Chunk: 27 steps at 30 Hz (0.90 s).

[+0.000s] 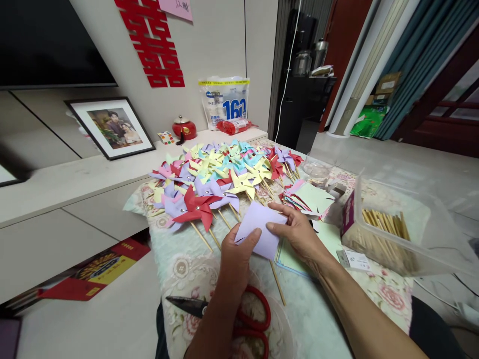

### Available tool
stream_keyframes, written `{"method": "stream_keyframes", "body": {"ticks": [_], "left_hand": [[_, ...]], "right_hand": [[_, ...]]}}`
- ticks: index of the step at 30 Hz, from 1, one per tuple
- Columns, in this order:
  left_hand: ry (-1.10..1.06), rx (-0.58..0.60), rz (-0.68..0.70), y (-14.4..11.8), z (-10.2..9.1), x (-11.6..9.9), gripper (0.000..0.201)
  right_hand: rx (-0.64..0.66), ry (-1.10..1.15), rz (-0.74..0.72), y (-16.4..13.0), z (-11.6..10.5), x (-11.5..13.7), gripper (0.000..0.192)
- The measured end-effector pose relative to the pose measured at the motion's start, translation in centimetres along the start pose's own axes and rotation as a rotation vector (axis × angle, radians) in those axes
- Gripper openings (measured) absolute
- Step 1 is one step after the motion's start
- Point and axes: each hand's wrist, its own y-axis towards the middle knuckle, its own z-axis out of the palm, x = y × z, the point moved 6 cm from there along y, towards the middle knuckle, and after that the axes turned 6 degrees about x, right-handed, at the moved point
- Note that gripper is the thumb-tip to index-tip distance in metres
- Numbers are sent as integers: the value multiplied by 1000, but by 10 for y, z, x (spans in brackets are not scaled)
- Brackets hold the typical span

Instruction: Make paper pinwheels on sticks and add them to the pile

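Observation:
Between my two hands is a square of lavender paper [262,227], with a slit showing near its left corner. My left hand [239,254] pinches the paper's left side, thumb on top. On the upper right, my right hand [295,229] grips it between thumb and fingers. Beneath my left forearm lie red-handled scissors [258,311], partly hidden. A thin wooden stick [277,284] rests under the paper. Just beyond my hands, many paper pinwheels on sticks are heaped, among them a red pinwheel [198,208] and a yellow pinwheel [243,183].
At right, a clear plastic box [422,249] holds wooden sticks [385,224]. Cut paper [314,197] and pale green sheets [329,237] lie beside my right arm, with a small white box [354,260]. Behind the pinwheels, a cabinet [93,177] bears a framed photo [112,127] and a red jar [184,128].

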Motion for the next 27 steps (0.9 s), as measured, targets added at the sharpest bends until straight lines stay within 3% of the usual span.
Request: {"method": "stream_keyframes", "body": {"ticks": [4,7,11,17,27], "left_hand": [[-50,179,-88,-1,12,-2,43],[-95,248,-124,-2,16,-6,35],[-105,323,-168,-3,16,-6,41],[7,313,-142,-1,9,6,42],[25,284,-130,-1,9,10,40]], "right_hand": [[-66,-14,-56,1,-13,8,75],[12,-149,-79,-2,-15,16,68],[142,-287,-50,-8,-11,19,62],[226,-207,-76,-9,-5,20,74],[123,-226,-290,-6,-1,26,71]]}}
